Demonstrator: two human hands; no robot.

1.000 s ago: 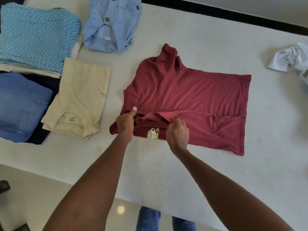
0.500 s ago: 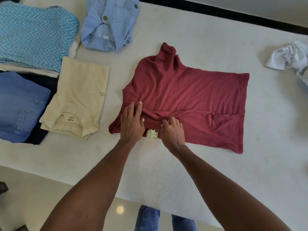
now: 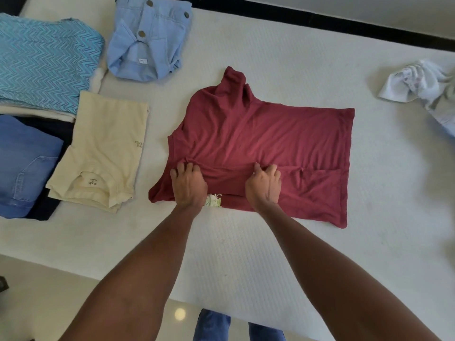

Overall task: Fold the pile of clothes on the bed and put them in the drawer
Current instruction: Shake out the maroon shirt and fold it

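a maroon t-shirt (image 3: 258, 139) lies spread on the white bed (image 3: 270, 254), its near edge folded over. both hands rest on that fold: the left hand (image 3: 188, 184) has its fingers (image 3: 189, 167) curled, bunching the cloth, and the right hand (image 3: 263, 185) has its fingers (image 3: 270, 169) curled round the folded edge. to the left lie a folded cream t-shirt (image 3: 103, 153), blue jeans (image 3: 24, 163), a chevron top (image 3: 44, 62) and a light blue shirt (image 3: 147, 40). a crumpled white garment (image 3: 418, 84) lies far right.
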